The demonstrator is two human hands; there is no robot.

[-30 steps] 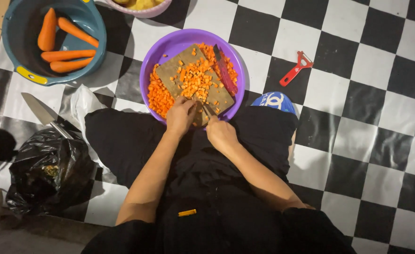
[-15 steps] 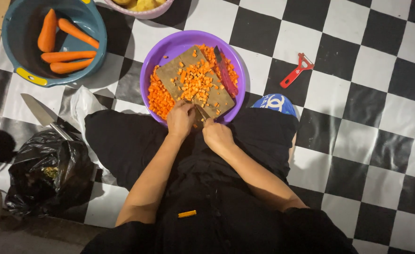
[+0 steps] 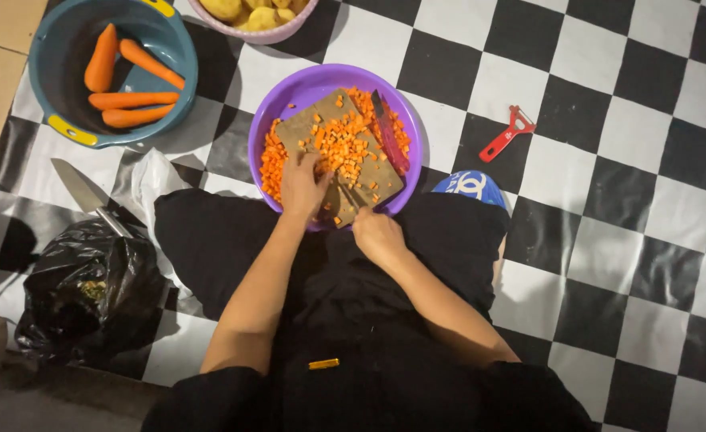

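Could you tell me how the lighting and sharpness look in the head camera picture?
Head view: glare streaks the glossy checkered floor mat; the black bag sits dim at the lower left; the diced carrot on the board and both hands, left hand and right hand, look fairly sharp.

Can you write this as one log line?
left hand: on cutting board | right hand: grips knife | diced carrot: piled on board

glossy plastic purple basin [image 3: 289, 96], matt wooden board [image 3: 305, 132], shiny checkered floor sheet [image 3: 625, 200].
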